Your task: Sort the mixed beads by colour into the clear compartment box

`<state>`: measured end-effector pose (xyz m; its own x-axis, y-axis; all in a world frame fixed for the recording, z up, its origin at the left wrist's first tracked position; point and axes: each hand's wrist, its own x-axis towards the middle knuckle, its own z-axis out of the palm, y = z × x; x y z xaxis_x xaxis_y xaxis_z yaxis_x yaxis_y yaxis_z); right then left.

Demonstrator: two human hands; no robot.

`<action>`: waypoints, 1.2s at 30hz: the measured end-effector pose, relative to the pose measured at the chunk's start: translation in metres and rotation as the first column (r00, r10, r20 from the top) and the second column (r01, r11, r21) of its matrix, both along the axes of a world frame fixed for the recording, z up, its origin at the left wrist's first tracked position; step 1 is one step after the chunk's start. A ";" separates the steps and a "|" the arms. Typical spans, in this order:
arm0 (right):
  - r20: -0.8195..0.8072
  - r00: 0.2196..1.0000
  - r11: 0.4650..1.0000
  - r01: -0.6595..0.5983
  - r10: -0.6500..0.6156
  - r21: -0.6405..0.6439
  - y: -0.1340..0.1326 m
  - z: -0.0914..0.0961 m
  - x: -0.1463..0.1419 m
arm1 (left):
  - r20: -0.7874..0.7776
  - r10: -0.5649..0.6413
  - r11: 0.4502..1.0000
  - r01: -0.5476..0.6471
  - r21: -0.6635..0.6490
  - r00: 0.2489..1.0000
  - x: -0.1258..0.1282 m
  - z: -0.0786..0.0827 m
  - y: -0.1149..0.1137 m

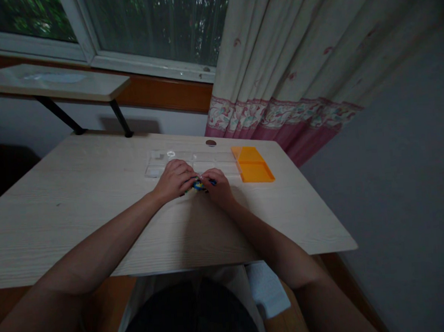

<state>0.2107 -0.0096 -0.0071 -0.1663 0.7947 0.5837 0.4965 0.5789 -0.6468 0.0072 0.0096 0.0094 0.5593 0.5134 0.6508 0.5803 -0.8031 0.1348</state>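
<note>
My left hand and my right hand meet over the middle of the table. Between their fingertips is a small multicoloured object with blue, yellow and green parts; it is too small and too covered to tell its kind. Both hands are closed, with fingers bent and pinching at it from either side. Just behind them lies a clear plastic tray with shallow compartments, partly hidden by my left hand. An orange tray, also divided, adjoins its right end.
The pale wooden table carries a raised shelf on black legs at the back left. A round brown spot marks the table near its back edge. A curtain hangs behind, beside a window, and a wall stands on the right.
</note>
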 end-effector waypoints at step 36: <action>0.427 0.904 0.997 -0.064 0.037 0.049 -0.012 0.005 -0.013 | 0.198 0.455 0.890 -0.434 -0.144 0.868 -0.014 -0.018 0.023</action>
